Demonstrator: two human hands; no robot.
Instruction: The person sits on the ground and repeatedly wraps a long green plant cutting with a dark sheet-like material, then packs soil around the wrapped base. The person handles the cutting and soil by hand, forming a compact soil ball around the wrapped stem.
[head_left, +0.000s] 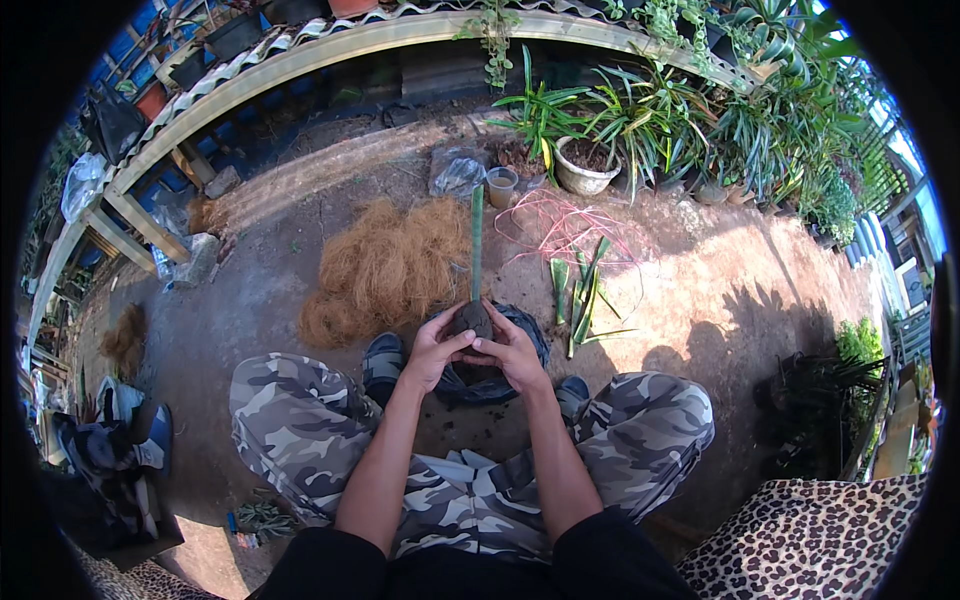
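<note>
Between my legs, my left hand [433, 352] and my right hand [514, 350] are wrapped round a dark ball of soil [473, 320], thumbs nearly meeting on its near side. A long green leaf cutting [477, 240] stands upright out of the ball's top. Beneath my hands sits a black plastic bag [535, 335] with its mouth spread wide; its contents are mostly hidden by my hands. Loose brown fibre [385, 265] lies heaped just beyond, on the left. More cut green leaves [585, 300] rest on the ground to the right.
Pink string [570, 228] lies tangled beyond the cut leaves. A plastic cup [501, 187] of brownish contents stands next to a clear plastic bag [460, 175]. Farther back are a white pot [588, 170] and leafy plants. Leopard-print cloth [810, 540] covers something at lower right.
</note>
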